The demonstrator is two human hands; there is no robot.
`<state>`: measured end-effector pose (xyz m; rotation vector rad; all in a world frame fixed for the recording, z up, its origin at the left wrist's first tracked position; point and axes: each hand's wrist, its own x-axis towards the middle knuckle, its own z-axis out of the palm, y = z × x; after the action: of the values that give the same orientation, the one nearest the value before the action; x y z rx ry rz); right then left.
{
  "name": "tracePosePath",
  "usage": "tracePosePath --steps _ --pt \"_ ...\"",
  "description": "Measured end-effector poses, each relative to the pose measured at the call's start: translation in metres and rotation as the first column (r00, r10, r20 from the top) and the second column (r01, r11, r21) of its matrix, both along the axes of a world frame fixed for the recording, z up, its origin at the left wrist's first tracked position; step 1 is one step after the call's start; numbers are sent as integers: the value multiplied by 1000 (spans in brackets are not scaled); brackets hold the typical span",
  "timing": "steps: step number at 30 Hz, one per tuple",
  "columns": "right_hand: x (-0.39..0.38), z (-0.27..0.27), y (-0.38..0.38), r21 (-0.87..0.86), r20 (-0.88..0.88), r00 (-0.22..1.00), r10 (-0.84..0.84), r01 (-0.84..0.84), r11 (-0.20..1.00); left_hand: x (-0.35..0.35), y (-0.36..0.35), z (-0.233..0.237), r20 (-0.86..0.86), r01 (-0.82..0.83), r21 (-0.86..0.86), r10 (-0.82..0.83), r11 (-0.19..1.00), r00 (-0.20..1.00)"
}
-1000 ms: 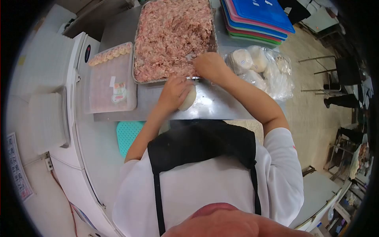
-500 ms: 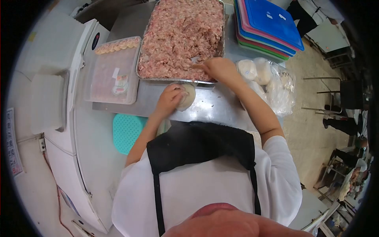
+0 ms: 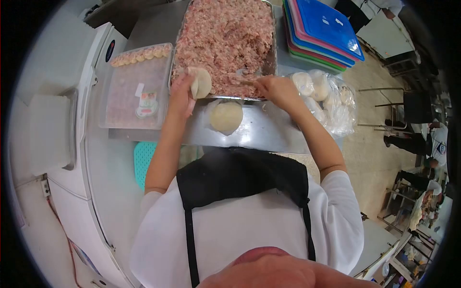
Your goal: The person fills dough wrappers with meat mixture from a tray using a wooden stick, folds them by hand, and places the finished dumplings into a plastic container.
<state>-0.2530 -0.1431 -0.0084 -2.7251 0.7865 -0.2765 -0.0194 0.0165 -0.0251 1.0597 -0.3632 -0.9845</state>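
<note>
The left hand (image 3: 181, 92) has moved from the dough pile (image 3: 226, 117) to the tray's (image 3: 275, 57) near-left corner.
It pinches a dough round (image 3: 204, 83); the right hand (image 3: 279, 90) grips a thin tool (image 3: 248, 83) at the meat (image 3: 221, 43). A loose pinch could drop the round. Just before the tray lies the pile; left of the tray, a box (image 3: 129, 103) holds dumplings (image 3: 139, 56).

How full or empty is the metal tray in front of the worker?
The metal tray is mostly full: minced meat spreads across nearly all of it, with some inner wall showing along its right side.
</note>
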Motion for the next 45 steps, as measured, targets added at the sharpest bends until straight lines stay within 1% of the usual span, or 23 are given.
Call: tracePosePath --steps 3,4,7,10,13,16,17,19,22,25,26,28,29,31,32,34,35,38,40,41,43,44,45 --pt "4 31 -13 -198 -126 990 -57 31 980 19 -16 22 -264 -8 -165 -36 986 964" --pt "7 28 -20 -337 -92 995 -47 14 941 20 -20 38 -284 7 -198 -65 980 957" --pt "28 5 -24 -365 -386 914 -123 -29 930 38 -45 28 6 11 -178 -10 984 1000" --pt "39 11 8 -236 -350 934 -70 -16 972 39 -57 38 79 -61 -103 69 993 994" --pt "29 10 26 -107 -202 972 -116 96 990 47 -61 29 0 -122 -115 123 986 992" --pt "13 15 29 223 -89 954 -286 299 928 51 -66 15 -144 -126 -120 108 985 984" --pt "11 17 30 306 13 938 -345 325 895 49 -68 10 -190 -92 -106 71 990 979" --pt "10 29 35 472 204 855 -478 341 813 37 -76 8 -277 -13 -81 -10 997 961" --pt "22 24 29 488 422 806 -414 183 853 5 -85 21 -500 95 -143 -155 985 852" --pt "36 14 41 375 378 852 -361 216 902 -18 -85 60 -529 142 -280 -276 949 803" --pt "33 -3 41 330 466 827 -316 169 929 -16 -86 56 -585 135 -235 -251 963 771" --pt "11 10 37 225 284 929 -235 173 959 -3 -92 38 -688 112 -145 -181 983 703" --pt "4 19 36 171 186 963 -193 162 972 2 -96 27 -634 75 -184 -176 980 753" --pt "5 64 58 31 70 972 -223 222 975 8 -99 5 -523 13 -254 -148 967 840" --pt "6 77 65 -42 14 970 -244 244 969 6 -96 9 -552 28 -238 -159 971 819" --pt "14 57 60 -77 94 982 -166 174 982 2 -86 30 -608 61 -210 -179 976 773" --pt "15 49 58 -97 133 983 -124 138 986 0 -82 39 -604 69 -183 -168 981 779" --pt "12 100 58 -164 -180 962 -205 176 971 -3 -72 56 -601 41 -111 -100 993 793" --pt "14 99 66 -219 -12 996 -90 85 972 -5 -68 58 -603 -1 -55 -32 998 797" --pt "16 99 68 -252 69 997 -29 46 967 -5 -71 56 -572 -14 -109 -51 994 819" --pt "19 82 61 -159 70 997 -24 35 987 -7 -80 51 -506 -34 -219 -84 975 859" --pt "19 76 56 -111 70 997 -20 27 993 -7 -76 50 -554 -47 -244 -100 969 826" --pt "16 78 47 -37 168 986 10 -4 999 -7 -70 56 -599 -69 -276 -115 959 792"
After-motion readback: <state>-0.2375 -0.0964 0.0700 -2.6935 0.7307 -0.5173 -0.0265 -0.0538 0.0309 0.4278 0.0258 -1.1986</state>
